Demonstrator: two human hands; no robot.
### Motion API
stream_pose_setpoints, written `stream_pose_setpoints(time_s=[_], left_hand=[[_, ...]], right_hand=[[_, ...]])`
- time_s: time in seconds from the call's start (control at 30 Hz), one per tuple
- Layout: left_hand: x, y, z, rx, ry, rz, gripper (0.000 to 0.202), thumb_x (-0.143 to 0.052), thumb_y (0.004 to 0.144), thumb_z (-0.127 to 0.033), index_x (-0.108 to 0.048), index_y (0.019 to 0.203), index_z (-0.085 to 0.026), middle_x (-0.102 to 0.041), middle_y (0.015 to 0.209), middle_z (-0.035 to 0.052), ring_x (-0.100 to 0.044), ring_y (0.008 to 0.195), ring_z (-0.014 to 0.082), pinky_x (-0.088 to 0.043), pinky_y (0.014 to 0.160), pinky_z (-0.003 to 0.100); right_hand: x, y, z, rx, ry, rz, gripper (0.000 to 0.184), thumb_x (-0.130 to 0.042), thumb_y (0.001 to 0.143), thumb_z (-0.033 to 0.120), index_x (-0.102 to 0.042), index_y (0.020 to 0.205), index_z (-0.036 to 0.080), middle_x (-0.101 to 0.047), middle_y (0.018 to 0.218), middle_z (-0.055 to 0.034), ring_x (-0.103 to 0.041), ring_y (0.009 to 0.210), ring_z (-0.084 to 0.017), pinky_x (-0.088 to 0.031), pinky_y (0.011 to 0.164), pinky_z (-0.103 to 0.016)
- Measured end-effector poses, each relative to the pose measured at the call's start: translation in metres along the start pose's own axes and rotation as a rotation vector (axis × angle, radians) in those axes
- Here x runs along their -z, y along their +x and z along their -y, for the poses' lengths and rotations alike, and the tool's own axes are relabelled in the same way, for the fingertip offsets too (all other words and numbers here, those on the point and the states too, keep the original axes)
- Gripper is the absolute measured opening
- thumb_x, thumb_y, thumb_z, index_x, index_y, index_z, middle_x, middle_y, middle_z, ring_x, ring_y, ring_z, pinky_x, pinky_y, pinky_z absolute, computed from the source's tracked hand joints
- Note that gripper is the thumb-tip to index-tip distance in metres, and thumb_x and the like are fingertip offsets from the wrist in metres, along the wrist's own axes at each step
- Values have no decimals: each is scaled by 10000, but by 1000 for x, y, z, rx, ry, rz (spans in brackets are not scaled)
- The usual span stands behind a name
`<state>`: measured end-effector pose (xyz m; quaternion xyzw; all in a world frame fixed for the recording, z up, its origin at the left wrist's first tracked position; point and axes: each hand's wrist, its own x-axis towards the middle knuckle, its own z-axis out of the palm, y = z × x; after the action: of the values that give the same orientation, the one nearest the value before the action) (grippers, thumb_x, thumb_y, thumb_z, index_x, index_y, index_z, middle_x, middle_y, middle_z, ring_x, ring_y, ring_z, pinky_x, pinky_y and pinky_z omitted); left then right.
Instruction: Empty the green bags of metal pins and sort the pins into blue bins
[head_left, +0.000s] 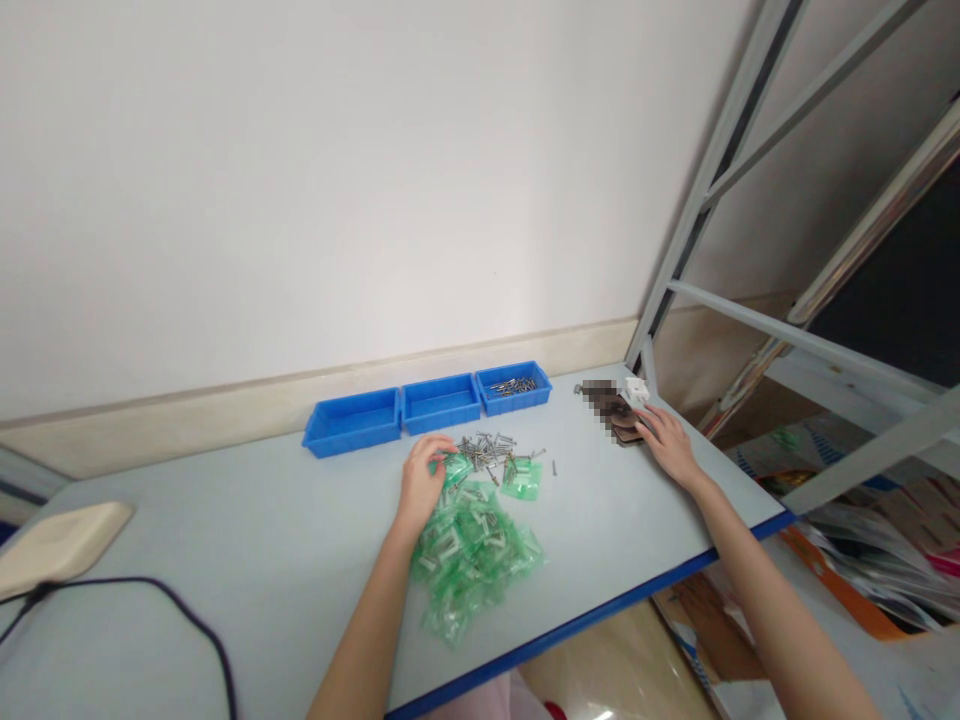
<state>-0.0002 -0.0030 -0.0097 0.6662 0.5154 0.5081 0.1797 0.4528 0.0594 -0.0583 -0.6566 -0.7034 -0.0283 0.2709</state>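
Observation:
My left hand [422, 482] is at the left end of a pile of loose screws [487, 450], its fingers curled and closed on a small green plastic bag [457, 470]. Below it lies a heap of green bags [476, 550] with metal parts inside. Another green bag with screws on it [523, 478] lies just right of the screw pile. Far to the right, my right hand [670, 445] rests with fingers stretched over the edge of a dark, flat, phone-like object [628, 436], partly hidden by pixelation.
Three blue bins stand along the wall: a left bin [352, 440], a middle bin [441, 420] and a right bin [514, 403] holding metal fasteners. A white plug-like item [637, 390] sits at the back right. A cream box [64, 545] and black cable [180, 603] lie left.

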Motion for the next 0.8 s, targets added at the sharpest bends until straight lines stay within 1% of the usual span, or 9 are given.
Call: stream_pose_setpoints(time_s=[0.3,0.43,0.57,0.63,0.7,0.8], left_hand=[[0,2,-1,-40,32,-3,363,-382,619,19,-641,773,-184,-613,954,45,-583,928,165,-512,719,275],[0,2,-1,-44,44,0,342,-391,626,2,-638,769,-186,-617,948,42,-581,928,167,-507,722,280],[0,2,-1,-35,44,8,326,-400,638,-8,-636,772,-189,-618,951,43,-578,933,171,-498,722,288],[-1,2,-1,-30,55,24,281,-435,662,-29,-636,772,-193,-618,957,46,-575,936,180,-494,723,298],[-2,2,-2,-28,82,44,219,-484,688,-62,-636,768,-198,-621,967,47,-567,947,194,-487,746,318],[-3,1,-3,-35,130,70,162,-528,714,-94,-636,764,-204,-627,971,45,-553,975,210,-462,819,360]], right_hand=[[-8,14,0,-49,33,1,503,-262,899,538,-550,1220,278,-492,1328,-59,-403,1242,-255,-351,1003,-469],[-8,20,8,-51,29,5,487,-262,903,528,-563,1207,295,-495,1327,-59,-403,1243,-264,-361,988,-496],[-4,28,17,-58,18,40,479,-263,905,532,-547,1232,327,-457,1366,-51,-371,1267,-283,-361,975,-524],[-3,33,21,-49,4,58,474,-263,906,531,-545,1236,340,-436,1385,-43,-352,1279,-287,-356,974,-527],[-2,38,25,-55,-20,82,466,-267,909,522,-557,1226,342,-420,1399,-40,-334,1290,-292,-344,980,-533],[-1,44,30,-73,-46,122,452,-282,912,499,-585,1197,324,-411,1407,-46,-328,1293,-304,-322,988,-547]])
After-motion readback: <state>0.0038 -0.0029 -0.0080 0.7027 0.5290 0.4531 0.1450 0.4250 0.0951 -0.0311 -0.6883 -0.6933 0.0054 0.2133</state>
